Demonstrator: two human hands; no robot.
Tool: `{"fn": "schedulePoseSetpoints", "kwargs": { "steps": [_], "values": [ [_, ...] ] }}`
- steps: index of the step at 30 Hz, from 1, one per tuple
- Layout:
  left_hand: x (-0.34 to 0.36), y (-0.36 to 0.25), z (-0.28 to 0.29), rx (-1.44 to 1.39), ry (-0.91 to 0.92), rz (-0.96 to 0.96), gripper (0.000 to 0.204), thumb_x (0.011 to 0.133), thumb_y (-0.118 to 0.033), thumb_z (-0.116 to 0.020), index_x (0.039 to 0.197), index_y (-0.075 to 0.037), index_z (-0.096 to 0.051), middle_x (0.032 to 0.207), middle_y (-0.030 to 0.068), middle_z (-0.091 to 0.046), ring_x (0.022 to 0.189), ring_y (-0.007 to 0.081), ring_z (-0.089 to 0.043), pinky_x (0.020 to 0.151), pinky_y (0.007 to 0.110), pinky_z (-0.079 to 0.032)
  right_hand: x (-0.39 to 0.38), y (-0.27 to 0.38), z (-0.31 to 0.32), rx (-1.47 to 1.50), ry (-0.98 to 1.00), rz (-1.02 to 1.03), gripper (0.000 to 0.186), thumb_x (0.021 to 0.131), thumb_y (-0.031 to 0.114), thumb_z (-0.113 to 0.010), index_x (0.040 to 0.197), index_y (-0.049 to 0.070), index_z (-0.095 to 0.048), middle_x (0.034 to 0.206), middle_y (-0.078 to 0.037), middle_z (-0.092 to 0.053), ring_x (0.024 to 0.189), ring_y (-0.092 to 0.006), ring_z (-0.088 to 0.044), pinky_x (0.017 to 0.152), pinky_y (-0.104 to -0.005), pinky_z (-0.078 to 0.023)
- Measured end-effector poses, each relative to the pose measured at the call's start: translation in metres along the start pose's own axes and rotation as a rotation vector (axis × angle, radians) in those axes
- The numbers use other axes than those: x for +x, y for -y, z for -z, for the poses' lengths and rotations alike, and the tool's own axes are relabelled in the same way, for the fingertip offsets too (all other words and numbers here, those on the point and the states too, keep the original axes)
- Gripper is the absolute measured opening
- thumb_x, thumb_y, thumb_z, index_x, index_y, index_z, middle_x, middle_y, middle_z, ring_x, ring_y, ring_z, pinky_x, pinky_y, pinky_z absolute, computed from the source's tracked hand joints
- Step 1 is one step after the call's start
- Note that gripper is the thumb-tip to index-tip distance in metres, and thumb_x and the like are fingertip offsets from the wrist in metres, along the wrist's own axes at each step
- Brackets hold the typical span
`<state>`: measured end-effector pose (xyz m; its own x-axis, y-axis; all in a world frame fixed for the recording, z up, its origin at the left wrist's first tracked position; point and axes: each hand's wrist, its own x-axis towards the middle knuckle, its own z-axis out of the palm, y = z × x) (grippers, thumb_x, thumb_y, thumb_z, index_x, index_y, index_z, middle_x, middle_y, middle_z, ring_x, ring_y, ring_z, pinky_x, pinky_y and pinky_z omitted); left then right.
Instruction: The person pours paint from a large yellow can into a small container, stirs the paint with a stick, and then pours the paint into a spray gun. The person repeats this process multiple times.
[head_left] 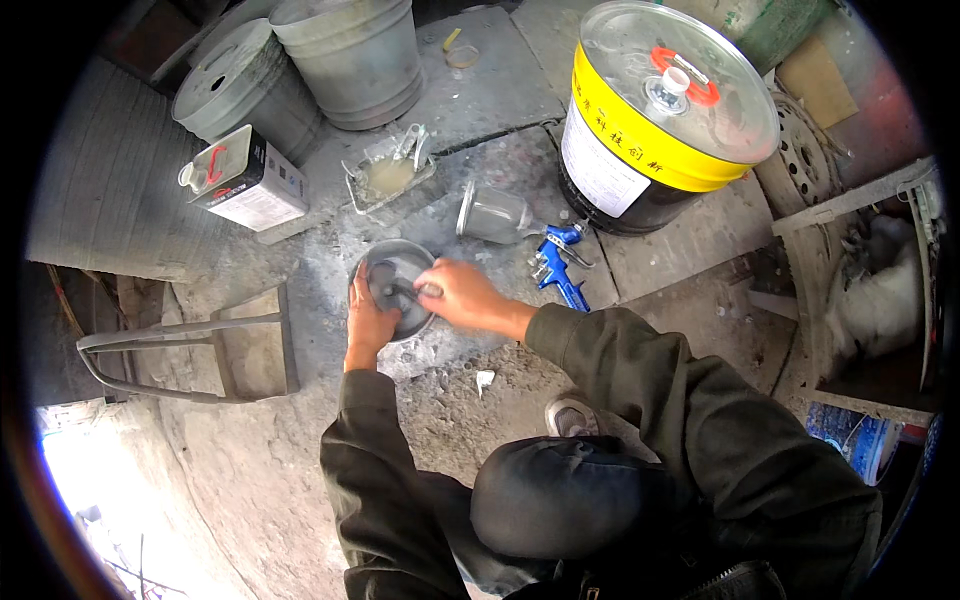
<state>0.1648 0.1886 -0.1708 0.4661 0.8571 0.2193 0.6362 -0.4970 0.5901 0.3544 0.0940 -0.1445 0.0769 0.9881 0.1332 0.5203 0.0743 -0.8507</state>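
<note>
On dusty concrete: left hand (368, 318) cups round grey metal bowl (398, 290); right hand (458, 295) grips stirring stick (402, 291) inside.

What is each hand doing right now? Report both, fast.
Left hand: closed on the rim of the round grey tin.
Right hand: closed on a small tool inside the tin.

- Our left hand (368, 318) wraps the near-left rim of a round tin (400, 290); our right hand (462, 297) reaches over it from the right, fingers above its inside.
- Beyond our fingertips lies a shallow tray (388, 178).
- Right of them lie a metal cup (495, 214), tipped over, and a spray gun (560, 268).
- Farther right stands a large lidded pail (655, 120).
- Far left sits a rectangular can (245, 180).
</note>
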Motion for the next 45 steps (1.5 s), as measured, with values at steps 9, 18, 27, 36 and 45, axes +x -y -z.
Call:
{"fn": "schedulePoseSetpoints", "kwargs": {
  "steps": [9,18,27,36,45],
  "values": [
    [0.009,0.005,0.012,0.143,0.211,0.243,0.073,0.072,-0.006,-0.067,0.140,-0.006,-0.041,0.106,0.0203,-0.067,0.099,0.0379,-0.066,0.088,0.045,-0.051,0.003,-0.007,0.007,-0.160,0.023,0.167,0.023,0.081,0.023,-0.068,0.098,0.007,-0.071,0.091,-0.013,-0.063,0.086,-0.0336,-0.064,0.072,-0.0453,-0.051],
    [0.011,-0.015,0.008,0.000,0.117,0.233,0.059,0.078,-0.009,-0.065,0.134,-0.001,-0.046,0.111,0.0230,-0.065,0.106,0.0425,-0.062,0.092,0.046,-0.048,0.004,-0.022,0.001,0.140,0.009,-0.095,0.023,0.081,0.022,-0.067,0.099,0.008,-0.071,0.089,-0.012,-0.062,0.084,-0.0331,-0.064,0.072,-0.0467,-0.051],
    [-0.004,0.022,0.010,0.104,0.111,0.179,0.055,0.078,-0.010,-0.065,0.129,-0.002,-0.048,0.123,0.0238,-0.057,0.113,0.0394,-0.056,0.092,0.046,-0.047,-0.007,0.002,-0.003,-0.180,0.034,0.199,0.023,0.081,0.023,-0.067,0.100,0.009,-0.072,0.091,-0.012,-0.063,0.084,-0.0328,-0.064,0.072,-0.0443,-0.051],
    [-0.001,0.007,0.022,-0.149,0.075,0.534,0.052,0.076,-0.001,-0.066,0.127,-0.005,-0.054,0.106,0.0219,-0.066,0.084,0.0391,-0.069,0.081,0.046,-0.054,-0.005,-0.001,-0.007,-0.110,0.020,0.155,0.022,0.080,0.022,-0.068,0.098,0.008,-0.071,0.089,-0.012,-0.064,0.082,-0.0331,-0.064,0.071,-0.0433,-0.051],
    [-0.011,0.000,0.012,-0.089,0.081,0.192,0.074,0.070,0.000,-0.071,0.138,-0.014,-0.044,0.111,0.0190,-0.065,0.100,0.0368,-0.065,0.092,0.044,-0.048,-0.004,-0.006,-0.015,0.020,-0.045,0.027,0.024,0.081,0.021,-0.070,0.102,0.008,-0.070,0.091,-0.011,-0.062,0.079,-0.0319,-0.065,0.070,-0.0426,-0.052]
  ]
}}
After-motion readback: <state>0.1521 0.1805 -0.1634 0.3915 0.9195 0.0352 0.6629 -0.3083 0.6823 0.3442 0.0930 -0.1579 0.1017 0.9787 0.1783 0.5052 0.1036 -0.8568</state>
